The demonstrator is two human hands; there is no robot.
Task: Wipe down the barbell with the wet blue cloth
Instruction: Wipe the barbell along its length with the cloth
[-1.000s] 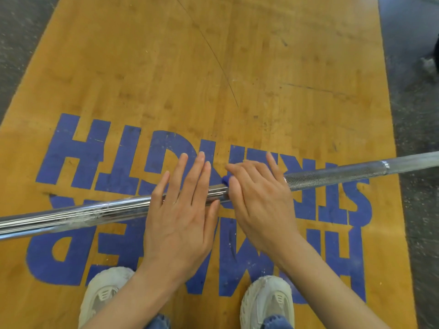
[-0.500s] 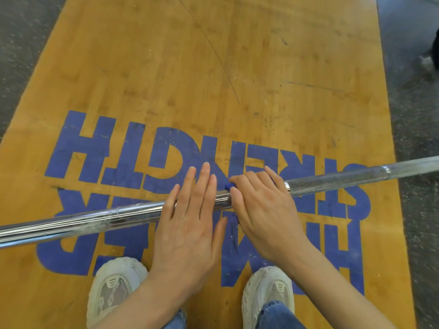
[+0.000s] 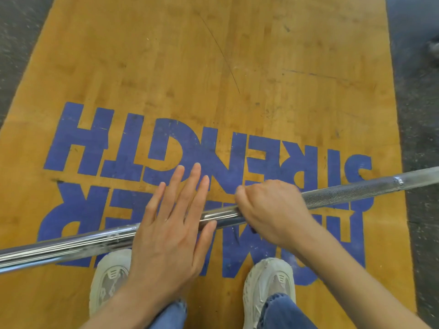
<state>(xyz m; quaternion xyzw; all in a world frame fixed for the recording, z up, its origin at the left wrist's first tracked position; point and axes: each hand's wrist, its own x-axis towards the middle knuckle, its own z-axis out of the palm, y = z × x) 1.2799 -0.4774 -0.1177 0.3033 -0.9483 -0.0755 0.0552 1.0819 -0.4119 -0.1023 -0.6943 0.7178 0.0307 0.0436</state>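
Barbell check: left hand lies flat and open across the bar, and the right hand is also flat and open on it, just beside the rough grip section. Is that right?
Not quite. The head view shows the right hand curled round the barbell, fingers wrapped over it, not flat. The rest holds: the left hand lies open across the bar, and the right sits just beside the rough grip section.

Blue upside-down lettering (image 3: 180, 148) on the wooden platform (image 3: 237, 55) reads "STRENGTH"; lower word partly hidden.
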